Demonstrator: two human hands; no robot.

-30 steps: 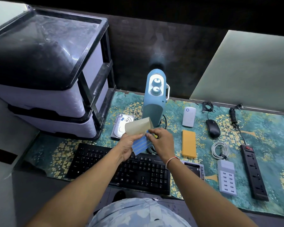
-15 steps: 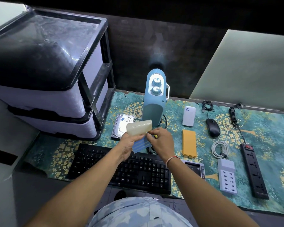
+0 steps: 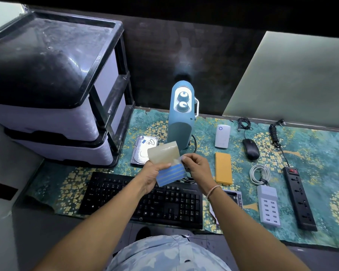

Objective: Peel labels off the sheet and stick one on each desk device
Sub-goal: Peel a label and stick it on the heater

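Legible markings, placed relative to the black keyboard (image 3: 145, 198):

- Keyboard: small round logo on the near edge of its frame, too small to read; key legends appear only as pale specks.
- White adapter (image 3: 221, 136), beyond the keyboard's right end: a blue ring sign near its top, no lettering.
- Black power strip (image 3: 299, 198), far right of the keyboard: red switch, marking unreadable.
- Label sheet (image 3: 171, 175), held above the keyboard: plain blue strips, no print discernible.
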